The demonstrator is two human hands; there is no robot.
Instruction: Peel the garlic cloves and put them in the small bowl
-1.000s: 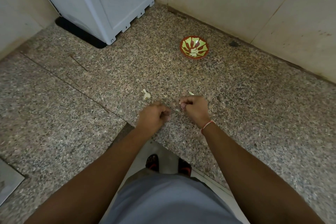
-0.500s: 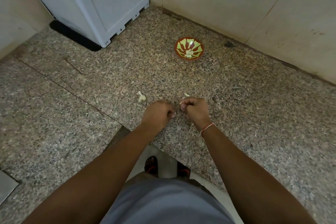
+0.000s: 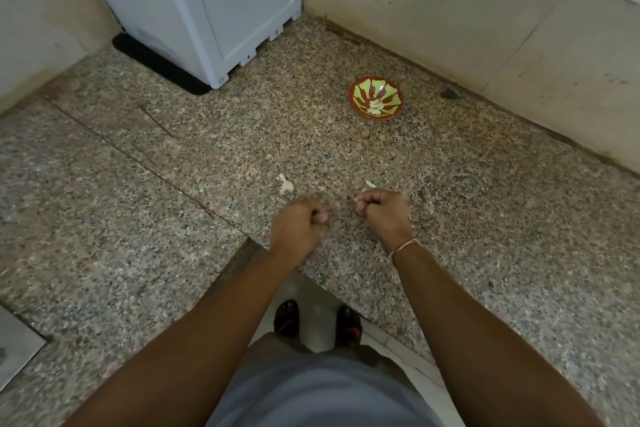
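A garlic clove point(image 3: 360, 210) is sitting pinched in the right hand point(image 3: 382, 210), its grip curling tight around it. The left hand point(image 3: 299, 222) is pulling away from it, so the gap between the two fists is widening; its fingers are curling, and whether they are holding skin cannot be told. That suggests a strip of peel is coming off. Another garlic piece point(image 3: 286, 184) is lying on the granite surface point(image 3: 485, 218) nearby, and peeled cloves are resting in the small bowl point(image 3: 356, 95) farther back.
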